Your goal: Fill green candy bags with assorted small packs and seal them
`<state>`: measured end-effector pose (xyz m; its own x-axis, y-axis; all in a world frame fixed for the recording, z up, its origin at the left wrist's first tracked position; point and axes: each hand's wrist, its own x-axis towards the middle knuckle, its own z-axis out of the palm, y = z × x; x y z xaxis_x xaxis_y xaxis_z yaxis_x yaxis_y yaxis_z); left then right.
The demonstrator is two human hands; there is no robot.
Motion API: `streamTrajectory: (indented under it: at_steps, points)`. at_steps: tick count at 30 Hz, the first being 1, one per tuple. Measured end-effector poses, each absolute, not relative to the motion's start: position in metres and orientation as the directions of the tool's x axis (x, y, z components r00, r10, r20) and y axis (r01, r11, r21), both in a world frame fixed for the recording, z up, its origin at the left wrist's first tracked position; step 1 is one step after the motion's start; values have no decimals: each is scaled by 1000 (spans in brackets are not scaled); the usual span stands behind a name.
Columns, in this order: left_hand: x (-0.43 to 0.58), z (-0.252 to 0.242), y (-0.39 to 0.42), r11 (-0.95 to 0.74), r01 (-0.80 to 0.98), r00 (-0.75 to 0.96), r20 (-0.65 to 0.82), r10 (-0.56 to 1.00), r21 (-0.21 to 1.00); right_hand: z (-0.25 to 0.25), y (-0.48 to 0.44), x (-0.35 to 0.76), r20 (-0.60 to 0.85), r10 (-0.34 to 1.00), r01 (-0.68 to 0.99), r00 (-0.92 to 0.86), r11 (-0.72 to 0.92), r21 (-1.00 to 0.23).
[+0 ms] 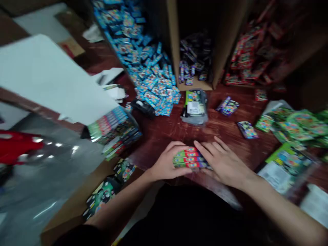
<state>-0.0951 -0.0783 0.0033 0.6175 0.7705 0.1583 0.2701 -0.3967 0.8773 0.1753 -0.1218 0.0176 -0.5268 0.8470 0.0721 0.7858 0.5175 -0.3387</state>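
A stack of small coloured packets [189,160], with green, red and purple bands, stands on edge between my two hands near the table's front edge. My left hand [170,162] wraps its left end, the thumb along the near side. At the right end, my right hand [221,162] presses with its fingers, some of them over the top. The picture is blurred, so the print on the packets is unreadable. Beyond my hands lies a clear bag with a green and black packet [194,106]. Two purple packets [247,130] rest to the right of it.
Blue packets [151,82] spill from a box at the back left. Cardboard boxes hold purple packets [189,65] and red packets [246,61]. Green packets [299,124] heap at the right. Banded bundles [115,128] sit left, above an open carton [69,205].
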Motion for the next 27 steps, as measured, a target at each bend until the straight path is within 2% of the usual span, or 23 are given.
streamTrajectory:
  at_steps: [2,4,6,8,9,12,18,22,27]
  points:
    - [-118,1,-82,-458,331,585,201,786,825,10,-123,175,50,837,791,-546,534,-299]
    - [-153,-4,-85,-430,601,409,204,890,674,-1,-124,179,61,831,789,-553,546,-283]
    - [-193,-9,-88,-252,854,172,210,962,455,-7,-124,185,98,836,788,-540,543,-291]
    - [-227,-13,-89,-112,946,48,212,976,303,-7,-124,187,129,849,789,-513,525,-317]
    - [-240,-14,-88,-86,959,30,205,978,272,-4,-124,187,141,855,790,-499,516,-332]
    - [-259,-14,-83,-81,972,39,189,981,223,6,-124,181,170,864,788,-474,502,-357]
    - [-267,-11,-61,-68,997,75,174,982,-47,9,-136,173,220,857,791,-465,514,-331]
    - [-278,-7,-52,-113,992,120,162,979,-56,6,-147,178,217,882,809,-419,471,-351]
    - [-274,4,-69,-234,971,239,153,959,-50,19,-167,194,208,924,810,-322,382,-444]
